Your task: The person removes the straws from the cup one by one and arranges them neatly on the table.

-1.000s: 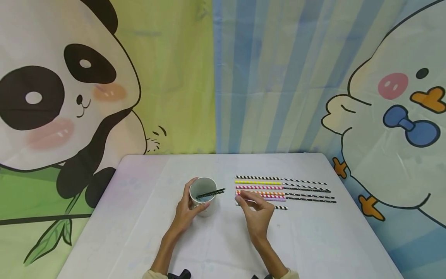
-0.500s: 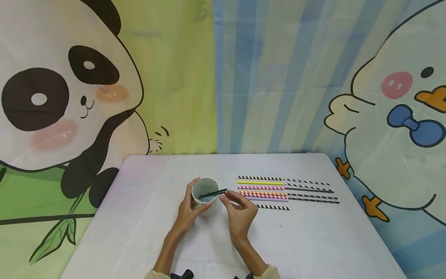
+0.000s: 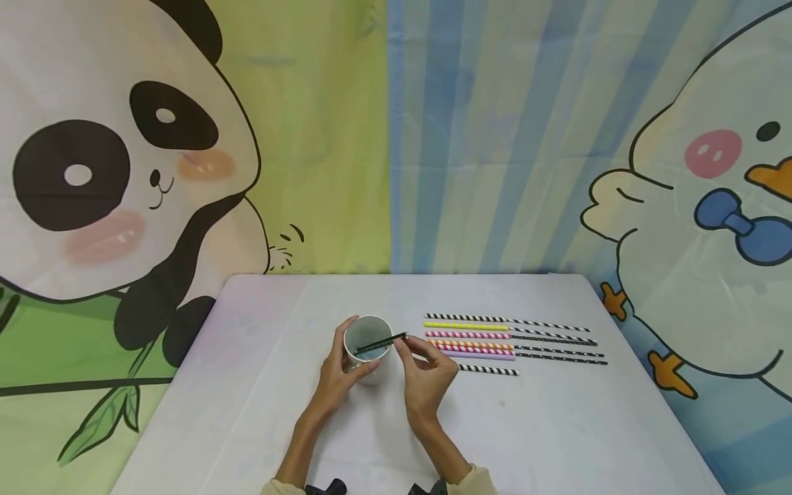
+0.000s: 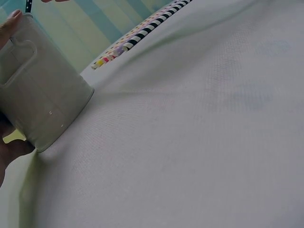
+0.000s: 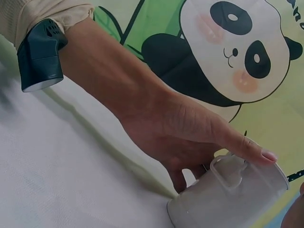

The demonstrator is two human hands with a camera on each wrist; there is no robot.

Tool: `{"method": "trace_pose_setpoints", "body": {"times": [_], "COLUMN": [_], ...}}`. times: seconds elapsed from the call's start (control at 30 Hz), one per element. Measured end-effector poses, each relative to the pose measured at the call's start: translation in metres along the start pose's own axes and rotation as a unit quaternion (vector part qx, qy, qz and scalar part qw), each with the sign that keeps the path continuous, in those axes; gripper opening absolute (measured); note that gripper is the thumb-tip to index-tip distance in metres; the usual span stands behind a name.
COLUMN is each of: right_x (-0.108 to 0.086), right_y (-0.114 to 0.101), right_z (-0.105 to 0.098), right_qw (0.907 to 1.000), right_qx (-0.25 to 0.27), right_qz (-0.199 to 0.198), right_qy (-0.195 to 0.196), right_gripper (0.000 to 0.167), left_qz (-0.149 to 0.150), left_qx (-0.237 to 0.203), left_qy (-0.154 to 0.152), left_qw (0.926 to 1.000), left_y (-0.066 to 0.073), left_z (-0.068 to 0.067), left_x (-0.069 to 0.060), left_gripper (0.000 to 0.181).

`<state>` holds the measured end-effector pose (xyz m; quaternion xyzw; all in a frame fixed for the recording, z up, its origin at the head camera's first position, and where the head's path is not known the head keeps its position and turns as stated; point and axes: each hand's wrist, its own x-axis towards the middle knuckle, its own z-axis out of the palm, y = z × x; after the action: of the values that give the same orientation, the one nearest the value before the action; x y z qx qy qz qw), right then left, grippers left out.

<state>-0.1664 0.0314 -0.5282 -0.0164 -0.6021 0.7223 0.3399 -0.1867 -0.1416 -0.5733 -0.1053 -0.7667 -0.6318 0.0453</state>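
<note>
My left hand (image 3: 336, 378) grips a white mug (image 3: 368, 333) round its side, with the thumb along the near rim; the mug tilts in both wrist views. Black straws with white dots (image 3: 377, 345) lean inside the mug and stick out over its right rim. My right hand (image 3: 427, 378) pinches the protruding end of a straw between thumb and index finger, beside the rim. In the left wrist view, the mug's handle (image 4: 31, 59) shows near the left fingers. The right wrist view shows my left hand (image 5: 190, 128) on the mug, and only a bit of my right fingers (image 5: 294, 211) at the edge.
Several paper straws lie in rows right of my right hand: yellow (image 3: 467, 326), orange (image 3: 479, 345), pink-striped (image 3: 470, 335), purple and black-and-white (image 3: 489, 370). More dark dotted straws (image 3: 559, 354) lie farther right. A curtain with cartoon animals stands behind the white table (image 3: 260, 344).
My right hand has moved left from over the laid-out straws to the mug and now pinches the straw end at its rim. The left hand keeps its hold on the mug.
</note>
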Motion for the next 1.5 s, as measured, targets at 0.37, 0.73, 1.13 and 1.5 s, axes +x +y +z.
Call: {"method": "trace_pose_setpoints", "body": {"times": [0.37,0.73,1.13,1.5], "right_x": [0.005,0.033,0.063,0.084], "right_y": [-0.013,-0.053,-0.095,-0.086], "right_z": [-0.014,-0.026,-0.044,-0.084], "right_qw": [0.9979,0.9933,0.9705,0.9663], "right_qx": [-0.029,0.080,0.162,-0.031], "right_qz": [-0.056,-0.073,-0.178,-0.255], "right_qy": [0.016,0.041,0.014,0.014], "right_gripper": [0.014,0.023,0.026,0.028], "left_qz": [0.008,0.006,0.005,0.005], "left_qx": [0.009,0.018,0.017,0.016], "left_qy": [0.002,0.002,0.003,0.000], "left_qw": [0.9999,0.9998,0.9998,0.9999], "left_y": [0.000,0.001,-0.001,-0.003], "left_z": [0.001,-0.002,0.000,-0.001], "left_x": [0.001,-0.001,0.000,0.001], "left_gripper": [0.094,0.092,0.094,0.093]}}
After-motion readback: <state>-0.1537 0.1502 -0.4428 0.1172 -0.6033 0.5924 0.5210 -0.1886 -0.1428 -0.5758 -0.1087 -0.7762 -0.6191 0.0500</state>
